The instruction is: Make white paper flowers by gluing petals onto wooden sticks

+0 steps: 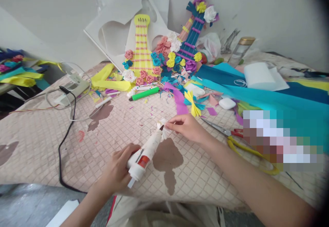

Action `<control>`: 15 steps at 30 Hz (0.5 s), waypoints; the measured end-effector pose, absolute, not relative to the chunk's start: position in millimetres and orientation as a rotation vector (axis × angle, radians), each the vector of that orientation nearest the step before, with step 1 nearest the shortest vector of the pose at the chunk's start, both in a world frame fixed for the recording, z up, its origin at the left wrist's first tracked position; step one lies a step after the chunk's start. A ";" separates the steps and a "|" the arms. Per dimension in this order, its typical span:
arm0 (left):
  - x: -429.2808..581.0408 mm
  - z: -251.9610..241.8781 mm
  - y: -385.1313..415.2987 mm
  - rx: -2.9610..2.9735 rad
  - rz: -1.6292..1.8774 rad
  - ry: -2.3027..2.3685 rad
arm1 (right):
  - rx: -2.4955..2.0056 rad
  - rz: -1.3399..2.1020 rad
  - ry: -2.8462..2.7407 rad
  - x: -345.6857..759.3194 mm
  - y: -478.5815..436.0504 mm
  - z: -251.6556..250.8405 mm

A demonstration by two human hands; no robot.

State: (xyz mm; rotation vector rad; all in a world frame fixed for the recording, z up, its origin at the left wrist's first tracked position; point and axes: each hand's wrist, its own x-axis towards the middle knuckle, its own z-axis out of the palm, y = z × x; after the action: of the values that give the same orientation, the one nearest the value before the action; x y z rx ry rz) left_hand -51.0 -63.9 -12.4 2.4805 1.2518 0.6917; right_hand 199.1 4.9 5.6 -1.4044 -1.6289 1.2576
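My left hand [121, 167] is wrapped round a white hot glue gun [147, 153] with a red-orange patch on its side. A clear glue stick [131, 182] pokes out of its back end. The dark nozzle [161, 127] points away from me and meets a small piece of white crepe paper [161, 121]. My right hand [186, 126] pinches that white paper between thumb and fingertips, just right of the nozzle. Part of the paper is hidden behind the nozzle and my fingers. Both hands are above the quilted tablecloth [123, 124].
A yellow paper guitar [142, 49] and a blue one [191, 37], both with paper flowers, lean at the back. Scissors [228, 133] lie right of my right arm. A green marker [145, 93], a power strip [73, 91], a black cable [61, 144] and turquoise paper [246, 97] lie around.
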 end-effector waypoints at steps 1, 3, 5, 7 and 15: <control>-50.4 -12.3 -63.8 2.470 0.688 1.254 | -1.411 1.255 -1.630 199.0 5.0 5.3; -49.5 -12.0 -63.6 2.455 0.676 1.254 | -1.428 1.252 -1.632 198.9 5.1 5.7; -49.0 -11.7 -63.2 2.457 0.661 1.249 | -1.444 1.258 -1.629 199.0 5.1 6.7; -48.7 -11.6 -62.9 2.462 0.647 1.237 | -1.450 1.272 -1.623 199.1 5.1 7.7; -49.3 -13.9 -62.3 2.474 0.675 1.190 | -1.457 1.279 -1.629 200.0 5.2 7.2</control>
State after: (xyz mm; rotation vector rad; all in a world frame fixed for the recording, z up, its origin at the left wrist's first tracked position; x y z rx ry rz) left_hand -49.3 -62.3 -13.9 2.4741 1.1901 0.6751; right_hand 200.0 5.2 7.2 -1.4572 -1.6288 1.2788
